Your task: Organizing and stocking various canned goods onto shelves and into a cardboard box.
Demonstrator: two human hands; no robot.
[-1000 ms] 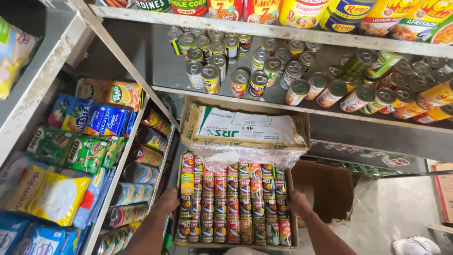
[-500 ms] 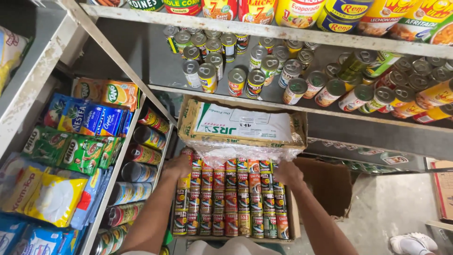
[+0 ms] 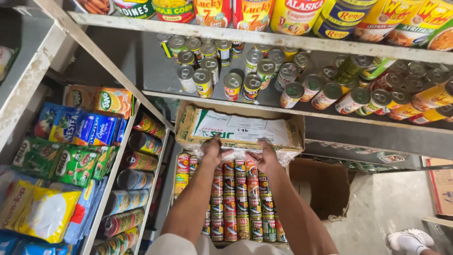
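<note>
Left hand (image 3: pixel 212 150) and right hand (image 3: pixel 265 158): both reach to the far end of a cardboard case of stacked red-labelled cans (image 3: pixel 236 198), fingers curled onto the crumpled clear plastic wrap (image 3: pixel 240 153) there, apparently to grip it. Case sits on the floor under the shelf of upright tins (image 3: pixel 283 85), just before a taped cardboard box (image 3: pixel 240 128).

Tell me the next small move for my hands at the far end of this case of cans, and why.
Probably pull the torn clear plastic wrap back toward the flap. Both the left hand and the right hand are at the wrap bunched over the far row of cans, against the open cardboard flap, and it covers those cans.
</note>
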